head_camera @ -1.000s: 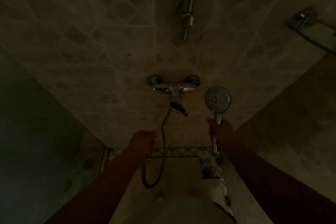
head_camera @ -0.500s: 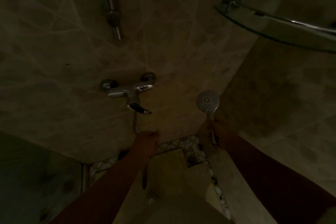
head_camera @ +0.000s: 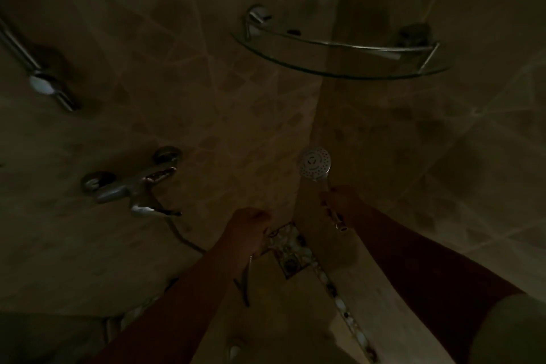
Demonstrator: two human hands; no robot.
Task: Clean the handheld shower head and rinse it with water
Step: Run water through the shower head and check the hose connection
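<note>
Handheld shower head [head_camera: 315, 164] was held upright in shower corner, spray face toward camera — likely so nozzles could be checked. Right hand [head_camera: 339, 201] gripped handle, fingers wrapped round it, forearm reaching up and forward. Left hand [head_camera: 246, 224] was curled round hose [head_camera: 246, 281] — probably managing slack. Mixer tap [head_camera: 133, 186] stood apart, untouched; no water visible
</note>
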